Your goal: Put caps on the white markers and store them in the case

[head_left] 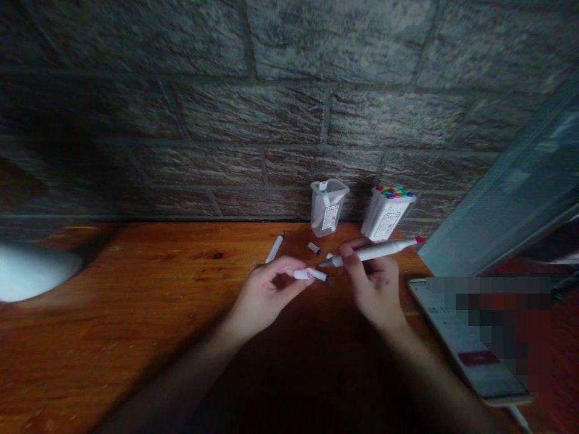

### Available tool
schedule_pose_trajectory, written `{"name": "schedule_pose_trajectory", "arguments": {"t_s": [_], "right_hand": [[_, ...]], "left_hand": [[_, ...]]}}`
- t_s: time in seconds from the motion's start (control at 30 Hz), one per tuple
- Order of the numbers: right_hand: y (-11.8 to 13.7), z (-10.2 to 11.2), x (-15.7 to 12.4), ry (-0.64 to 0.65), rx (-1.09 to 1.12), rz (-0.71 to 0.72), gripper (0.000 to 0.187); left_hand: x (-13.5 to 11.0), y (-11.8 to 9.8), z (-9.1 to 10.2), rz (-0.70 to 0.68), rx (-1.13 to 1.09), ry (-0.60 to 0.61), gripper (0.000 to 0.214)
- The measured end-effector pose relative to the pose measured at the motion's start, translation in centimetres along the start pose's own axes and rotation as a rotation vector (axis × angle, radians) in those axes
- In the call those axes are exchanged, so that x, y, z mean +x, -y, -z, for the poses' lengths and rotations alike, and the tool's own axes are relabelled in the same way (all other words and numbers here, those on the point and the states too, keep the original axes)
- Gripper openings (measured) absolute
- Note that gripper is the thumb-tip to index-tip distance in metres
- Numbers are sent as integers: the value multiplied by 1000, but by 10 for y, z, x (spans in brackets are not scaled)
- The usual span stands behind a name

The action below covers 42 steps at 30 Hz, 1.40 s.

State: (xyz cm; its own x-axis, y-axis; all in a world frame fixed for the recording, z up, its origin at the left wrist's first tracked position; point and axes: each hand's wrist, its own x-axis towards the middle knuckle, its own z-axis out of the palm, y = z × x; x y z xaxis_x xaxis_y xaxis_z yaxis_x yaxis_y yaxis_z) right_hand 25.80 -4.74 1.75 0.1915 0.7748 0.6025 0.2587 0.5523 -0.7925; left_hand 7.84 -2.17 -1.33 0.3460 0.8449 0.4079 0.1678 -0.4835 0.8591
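Note:
My left hand is closed, pinching a short white marker cap with a dark end between thumb and fingers. In my right hand is a white marker, held at a slant. Its red end points right, and its grey tip end points left, close to the cap but apart from it. Behind my left hand lies another white marker with a dark tip. A loose white cap with a dark end rests on the table beyond both hands. Another small white piece shows partly beside my right fingers.
Against the brick wall stand a clear plastic container with few markers and another container packed with colourful-ended markers. A phone lies to the right on the wooden table. A white rounded object sits at far left.

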Motion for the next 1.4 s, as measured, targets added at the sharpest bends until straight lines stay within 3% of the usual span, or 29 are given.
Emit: {"name": "schedule_pose_trajectory", "arguments": {"t_s": [0.2, 0.6, 0.9, 1.1, 1.23, 1.4], "right_hand": [[5, 0, -3, 59, 35, 29, 21], [1, -5, -14, 193, -35, 133, 14], [1, -9, -16, 267, -66, 149, 5], [4, -14, -20, 394, -57, 141, 25], [3, -11, -18, 260, 23, 5, 21], [4, -4, -9, 132, 66, -81, 30]], "left_hand": [[-1, 0, 1, -26, -5, -136, 14], [-3, -1, 6, -157, 79, -94, 7], [-4, -1, 6, -217, 160, -156, 8], [-1, -6, 11, -257, 115, -299, 11], [-2, -6, 14, -284, 138, -264, 13], [-6, -2, 11, -283, 77, -237, 12]]}}
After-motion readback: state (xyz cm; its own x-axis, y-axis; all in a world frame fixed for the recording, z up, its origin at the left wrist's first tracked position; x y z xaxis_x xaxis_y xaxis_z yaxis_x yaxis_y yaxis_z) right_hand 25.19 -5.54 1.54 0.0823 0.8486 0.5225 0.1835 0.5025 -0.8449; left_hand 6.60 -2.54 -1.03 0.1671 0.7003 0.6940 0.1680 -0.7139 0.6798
